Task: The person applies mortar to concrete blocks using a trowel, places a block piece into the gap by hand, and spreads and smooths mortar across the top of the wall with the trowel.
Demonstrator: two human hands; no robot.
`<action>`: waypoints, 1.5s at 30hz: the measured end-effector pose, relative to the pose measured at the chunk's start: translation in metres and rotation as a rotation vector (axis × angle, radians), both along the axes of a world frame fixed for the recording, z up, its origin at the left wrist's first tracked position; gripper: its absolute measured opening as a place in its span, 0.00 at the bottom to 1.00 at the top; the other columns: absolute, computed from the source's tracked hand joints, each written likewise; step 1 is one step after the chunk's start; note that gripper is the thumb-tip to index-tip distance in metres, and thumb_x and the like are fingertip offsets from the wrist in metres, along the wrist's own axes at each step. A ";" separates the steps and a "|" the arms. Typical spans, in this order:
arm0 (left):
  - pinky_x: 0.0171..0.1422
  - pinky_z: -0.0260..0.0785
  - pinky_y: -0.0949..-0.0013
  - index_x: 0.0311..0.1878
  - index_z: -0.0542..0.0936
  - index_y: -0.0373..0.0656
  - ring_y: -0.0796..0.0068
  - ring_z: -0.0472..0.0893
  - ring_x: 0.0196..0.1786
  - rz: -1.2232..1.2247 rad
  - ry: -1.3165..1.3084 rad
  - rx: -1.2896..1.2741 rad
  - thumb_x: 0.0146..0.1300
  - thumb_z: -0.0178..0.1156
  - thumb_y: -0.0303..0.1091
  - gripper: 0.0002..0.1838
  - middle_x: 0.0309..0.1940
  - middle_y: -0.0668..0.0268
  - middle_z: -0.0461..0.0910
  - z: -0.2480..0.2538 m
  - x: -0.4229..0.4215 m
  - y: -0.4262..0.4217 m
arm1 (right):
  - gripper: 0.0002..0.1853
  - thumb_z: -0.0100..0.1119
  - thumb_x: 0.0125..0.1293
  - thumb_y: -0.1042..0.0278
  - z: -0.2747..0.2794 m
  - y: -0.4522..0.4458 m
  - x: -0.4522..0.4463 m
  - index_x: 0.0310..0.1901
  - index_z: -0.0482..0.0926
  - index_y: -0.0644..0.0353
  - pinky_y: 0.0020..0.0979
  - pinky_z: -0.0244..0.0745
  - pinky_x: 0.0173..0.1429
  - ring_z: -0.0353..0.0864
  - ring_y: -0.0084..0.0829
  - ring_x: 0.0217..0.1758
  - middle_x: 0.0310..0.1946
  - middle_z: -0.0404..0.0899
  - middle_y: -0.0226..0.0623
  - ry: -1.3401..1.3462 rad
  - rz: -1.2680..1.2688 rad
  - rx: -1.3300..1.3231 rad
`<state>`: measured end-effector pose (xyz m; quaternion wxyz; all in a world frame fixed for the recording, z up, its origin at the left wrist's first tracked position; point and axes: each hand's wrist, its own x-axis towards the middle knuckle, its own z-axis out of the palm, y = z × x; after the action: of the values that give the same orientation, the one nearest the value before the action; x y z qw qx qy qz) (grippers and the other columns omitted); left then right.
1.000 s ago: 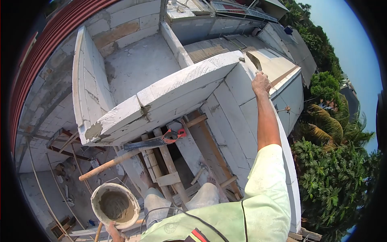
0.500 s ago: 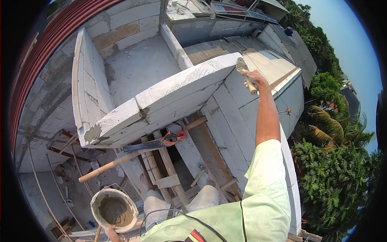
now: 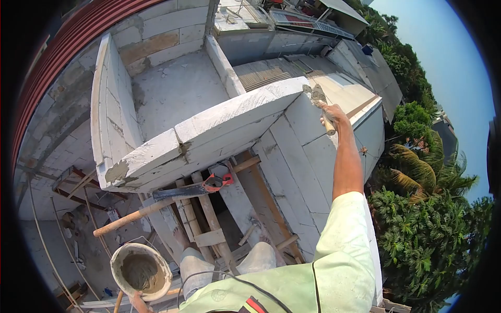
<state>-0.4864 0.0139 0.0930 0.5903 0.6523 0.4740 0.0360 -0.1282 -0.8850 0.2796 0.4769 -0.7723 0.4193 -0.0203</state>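
Observation:
My right hand (image 3: 335, 115) is wrapped round the wooden handle of a trowel (image 3: 329, 126), arm stretched far forward. Grey mortar covers the trowel's blade, held beside the far end of a white block wall (image 3: 237, 112). A small dab of mortar (image 3: 307, 88) shows on that block end. At the bottom left, my left hand (image 3: 140, 301) grips the lower rim of a bucket (image 3: 116, 263). Wet grey mortar (image 3: 140, 274) lies inside the bucket. Part of the left hand is cut off by the frame edge.
A handsaw (image 3: 180, 192) with a red handle lies across wooden poles (image 3: 122, 220) below the wall. My knees are above planks with a deep drop between them. More block walls (image 3: 284, 138) stand to the right; trees (image 3: 428, 229) grow beyond.
The trowel has shifted slightly right and down relative to the wall end, its blade turned. A mortar dab now shows at the block's end. The left hand stays on the bucket.

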 end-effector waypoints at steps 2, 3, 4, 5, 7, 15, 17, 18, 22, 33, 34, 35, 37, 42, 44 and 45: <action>0.48 0.74 0.64 0.48 0.76 0.37 0.65 0.79 0.42 0.028 0.014 0.003 0.45 0.60 0.27 0.22 0.41 0.62 0.77 0.003 0.001 -0.002 | 0.22 0.65 0.69 0.52 -0.006 0.001 0.028 0.42 0.73 0.67 0.29 0.75 0.16 0.78 0.29 0.18 0.24 0.75 0.39 0.011 0.038 0.032; 0.48 0.74 0.64 0.48 0.76 0.37 0.65 0.79 0.42 0.047 0.016 0.003 0.45 0.60 0.27 0.22 0.42 0.62 0.77 0.004 0.000 -0.003 | 0.20 0.65 0.69 0.52 -0.008 0.005 0.039 0.40 0.73 0.63 0.27 0.75 0.15 0.77 0.28 0.17 0.24 0.73 0.37 0.028 0.070 0.057; 0.47 0.74 0.64 0.49 0.76 0.37 0.65 0.79 0.43 0.061 0.017 0.003 0.45 0.60 0.27 0.23 0.42 0.62 0.77 0.005 -0.001 -0.006 | 0.19 0.66 0.68 0.52 -0.008 0.013 0.043 0.39 0.71 0.60 0.27 0.74 0.15 0.77 0.28 0.18 0.25 0.73 0.37 -0.024 0.049 0.079; 0.47 0.75 0.63 0.50 0.75 0.37 0.65 0.79 0.43 0.078 0.022 -0.001 0.46 0.59 0.27 0.23 0.42 0.62 0.77 0.006 -0.001 -0.009 | 0.19 0.66 0.68 0.52 -0.012 0.013 0.045 0.39 0.71 0.60 0.27 0.74 0.15 0.77 0.28 0.18 0.25 0.73 0.37 -0.037 0.056 0.085; 0.46 0.76 0.63 0.51 0.75 0.38 0.65 0.80 0.43 0.102 0.034 -0.010 0.46 0.59 0.27 0.24 0.43 0.62 0.77 0.010 -0.004 -0.014 | 0.19 0.67 0.67 0.54 -0.023 0.007 0.043 0.40 0.70 0.60 0.27 0.74 0.15 0.77 0.27 0.18 0.26 0.72 0.36 -0.020 0.044 0.111; 0.42 0.78 0.61 0.57 0.73 0.39 0.64 0.81 0.45 0.154 0.044 -0.087 0.47 0.57 0.27 0.28 0.45 0.62 0.77 0.038 0.008 -0.043 | 0.20 0.66 0.68 0.53 0.022 0.003 -0.029 0.39 0.73 0.64 0.26 0.70 0.13 0.75 0.26 0.16 0.24 0.74 0.36 0.200 0.008 0.039; 0.41 0.79 0.61 0.58 0.73 0.40 0.64 0.81 0.45 0.174 0.070 -0.103 0.47 0.56 0.27 0.29 0.45 0.63 0.76 0.059 0.019 -0.065 | 0.22 0.65 0.68 0.51 0.035 0.002 -0.030 0.38 0.73 0.66 0.26 0.70 0.14 0.75 0.26 0.15 0.23 0.74 0.38 0.242 0.055 -0.070; 0.41 0.79 0.61 0.59 0.73 0.40 0.64 0.81 0.45 0.184 0.078 -0.107 0.48 0.56 0.27 0.30 0.45 0.63 0.76 0.065 0.023 -0.072 | 0.22 0.66 0.68 0.51 0.032 -0.003 -0.020 0.39 0.73 0.67 0.26 0.70 0.14 0.75 0.27 0.16 0.23 0.74 0.38 0.203 0.081 -0.050; 0.40 0.78 0.54 0.47 0.76 0.37 0.58 0.81 0.37 0.188 -0.019 -0.033 0.47 0.61 0.26 0.19 0.38 0.59 0.77 0.021 0.001 -0.039 | 0.21 0.66 0.68 0.52 0.013 -0.004 0.030 0.39 0.71 0.64 0.28 0.71 0.14 0.76 0.27 0.16 0.22 0.73 0.37 0.050 0.073 0.030; 0.51 0.80 0.56 0.59 0.74 0.42 0.64 0.81 0.50 0.130 0.053 -0.217 0.49 0.58 0.26 0.29 0.48 0.65 0.78 -0.004 0.000 -0.008 | 0.20 0.69 0.66 0.55 0.016 0.008 -0.043 0.39 0.71 0.62 0.27 0.72 0.14 0.75 0.26 0.16 0.23 0.73 0.34 0.185 -0.046 0.086; 0.51 0.80 0.57 0.58 0.74 0.42 0.64 0.81 0.49 0.120 0.013 -0.252 0.49 0.59 0.26 0.27 0.47 0.65 0.79 0.003 0.010 -0.018 | 0.21 0.68 0.66 0.53 0.013 0.002 -0.063 0.43 0.72 0.63 0.27 0.73 0.15 0.76 0.27 0.19 0.26 0.73 0.35 0.207 -0.052 0.081; 0.51 0.79 0.58 0.56 0.75 0.43 0.64 0.81 0.49 0.113 -0.023 -0.284 0.49 0.59 0.26 0.26 0.46 0.65 0.79 0.011 0.017 -0.024 | 0.23 0.68 0.66 0.52 0.006 -0.002 -0.083 0.46 0.72 0.64 0.28 0.75 0.16 0.77 0.27 0.21 0.29 0.74 0.37 0.234 -0.055 0.080; 0.53 0.77 0.63 0.55 0.75 0.40 0.66 0.81 0.48 0.059 -0.013 -0.279 0.48 0.60 0.26 0.25 0.46 0.65 0.79 0.009 0.033 -0.029 | 0.23 0.67 0.67 0.52 0.001 0.000 -0.116 0.47 0.72 0.64 0.29 0.74 0.16 0.77 0.27 0.20 0.28 0.73 0.36 0.236 -0.064 0.092; 0.50 0.77 0.63 0.46 0.78 0.40 0.68 0.82 0.40 -0.103 -0.044 -0.403 0.50 0.62 0.27 0.17 0.39 0.66 0.79 0.022 0.075 -0.050 | 0.21 0.67 0.67 0.54 0.008 0.094 -0.215 0.44 0.74 0.67 0.25 0.71 0.14 0.75 0.23 0.17 0.24 0.71 0.31 0.124 -0.093 0.050; 0.50 0.77 0.63 0.44 0.78 0.41 0.69 0.81 0.40 -0.164 -0.042 -0.401 0.51 0.62 0.27 0.15 0.38 0.66 0.79 0.051 0.098 -0.082 | 0.19 0.69 0.65 0.55 -0.001 0.142 -0.255 0.39 0.76 0.64 0.23 0.70 0.14 0.73 0.20 0.16 0.21 0.69 0.26 0.003 -0.139 0.084; 0.50 0.77 0.63 0.44 0.78 0.42 0.69 0.81 0.40 -0.216 -0.040 -0.403 0.51 0.62 0.27 0.15 0.38 0.66 0.79 0.060 0.107 -0.094 | 0.19 0.69 0.65 0.55 -0.009 0.167 -0.275 0.38 0.75 0.63 0.23 0.70 0.15 0.72 0.19 0.16 0.21 0.69 0.26 -0.013 -0.152 0.132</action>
<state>-0.3790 -0.0796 0.1533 0.7183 0.5676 0.3871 -0.1099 -0.4033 -0.7179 0.2706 0.5265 -0.7049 0.4740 -0.0338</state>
